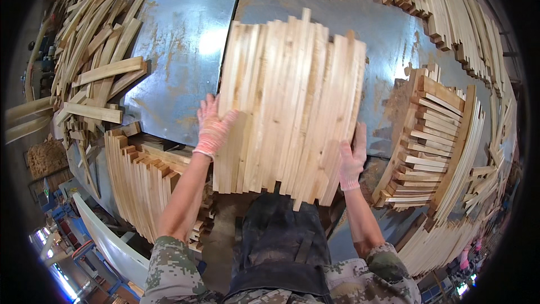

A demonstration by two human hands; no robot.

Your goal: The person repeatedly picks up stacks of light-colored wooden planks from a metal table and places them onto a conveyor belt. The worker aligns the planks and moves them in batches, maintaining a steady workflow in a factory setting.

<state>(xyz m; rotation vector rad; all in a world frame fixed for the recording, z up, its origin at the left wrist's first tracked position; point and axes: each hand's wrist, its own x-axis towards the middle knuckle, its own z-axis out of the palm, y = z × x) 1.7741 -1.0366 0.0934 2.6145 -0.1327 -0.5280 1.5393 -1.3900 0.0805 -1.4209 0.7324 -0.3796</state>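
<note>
Head view, nearest first: a dark apron [281, 242] hangs just below a row of pale wooden slats [289, 107] lying side by side on the metal table [180, 39]. Left hand [214, 126], gloved, presses flat against the row's left edge; right hand [352, 160] grips its right edge. Stacked slats [433, 141] sit right of the row; loose slat piles [95, 62] lie farther left.

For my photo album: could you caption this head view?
Gloved left hand and right hand squeeze a row of wooden slats together on a metal table.
</note>
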